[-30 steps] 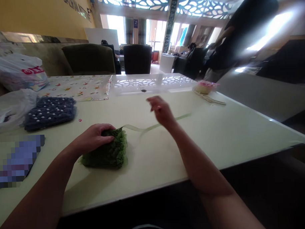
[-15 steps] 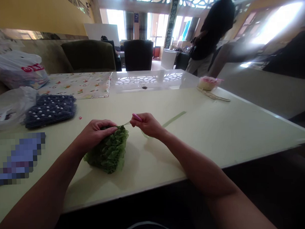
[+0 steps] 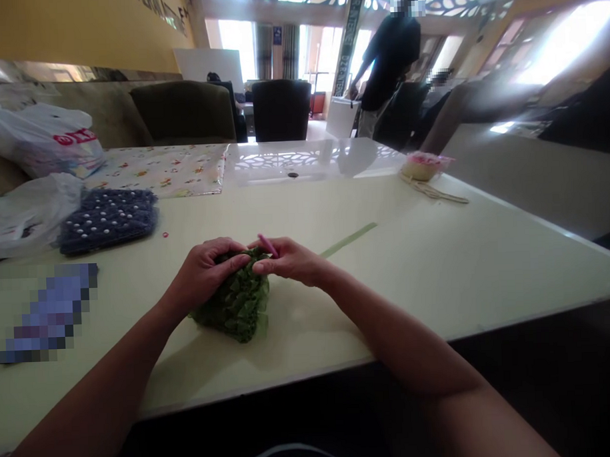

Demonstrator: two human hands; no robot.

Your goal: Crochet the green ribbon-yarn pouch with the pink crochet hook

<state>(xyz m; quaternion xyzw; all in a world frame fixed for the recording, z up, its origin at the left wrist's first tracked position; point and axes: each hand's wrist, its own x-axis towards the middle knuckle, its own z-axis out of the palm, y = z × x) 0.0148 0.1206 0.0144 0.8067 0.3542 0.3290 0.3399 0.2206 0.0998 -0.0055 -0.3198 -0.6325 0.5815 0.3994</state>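
Observation:
A green ruffled ribbon piece, like a small bag, stands on the table in front of me. My left hand is closed on its upper edge, thumb on the near side. At the top right corner of the piece, my right hand pinches a slim pink crochet hook. The hook's tip is hidden by the fingers and ruffles. Behind my right hand a flat pale green ribbon trails across the table; its link to the piece is hidden.
On the left lie a navy ruffled piece with white beads, white plastic bags and a blurred-out blue item. A small pink ring is nearby. A tub with pink contents and beige cord sit back right. A person stands beyond.
My right hand has come left from a pulled-out strand to the piece's corner, and the hook has tilted. The piece sits slightly further right in view. The person behind has moved left.

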